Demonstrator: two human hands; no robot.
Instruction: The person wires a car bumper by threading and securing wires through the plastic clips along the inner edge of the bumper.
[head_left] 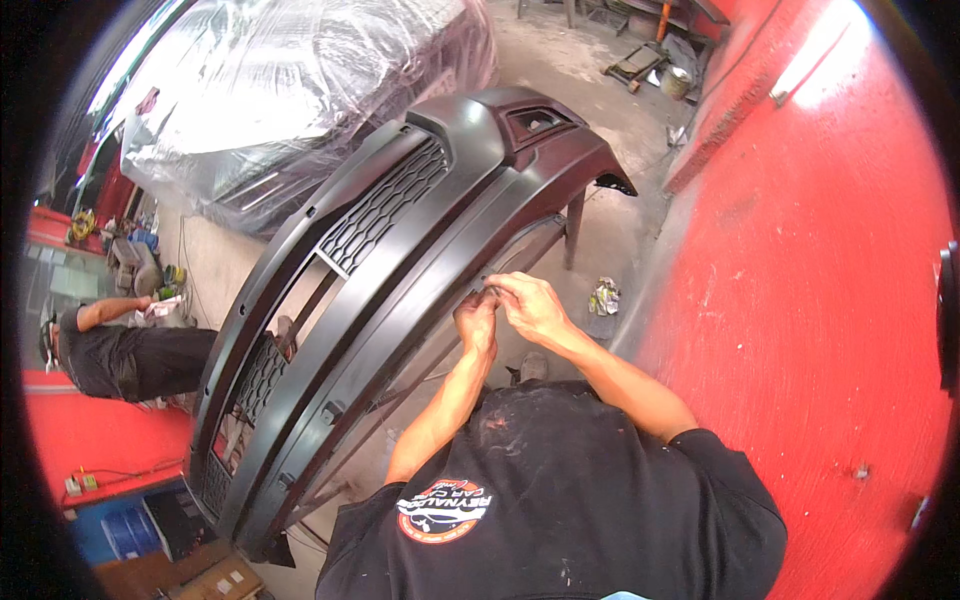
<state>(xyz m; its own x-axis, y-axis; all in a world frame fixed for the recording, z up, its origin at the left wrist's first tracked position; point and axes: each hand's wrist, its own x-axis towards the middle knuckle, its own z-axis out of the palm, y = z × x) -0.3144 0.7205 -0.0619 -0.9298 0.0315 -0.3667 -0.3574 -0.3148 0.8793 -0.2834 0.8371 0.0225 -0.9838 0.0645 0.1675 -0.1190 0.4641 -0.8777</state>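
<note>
A long black car bumper (pixel 400 265) lies in front of me, running slantwise from lower left to upper right. Both my hands meet at its near edge, around the middle. My left hand (pixel 476 322) is closed, its fingertips drawn together beside the edge. Against them, my right hand (pixel 532 306) pinches with thumb and forefinger. Something small and dark shows between the fingertips, too small and covered to name. Farther down the same edge sits a small square black fitting (pixel 333 411). Honeycomb grille mesh (pixel 385 210) fills part of the bumper's opening.
A metal stand (pixel 573 232) carries the bumper. Beyond it is a car under clear plastic sheeting (pixel 300 80). A red wall (pixel 800 330) rises close on my right. Another person (pixel 130 350) in dark clothes works at the left. A crumpled wrapper (pixel 604 297) lies on the floor.
</note>
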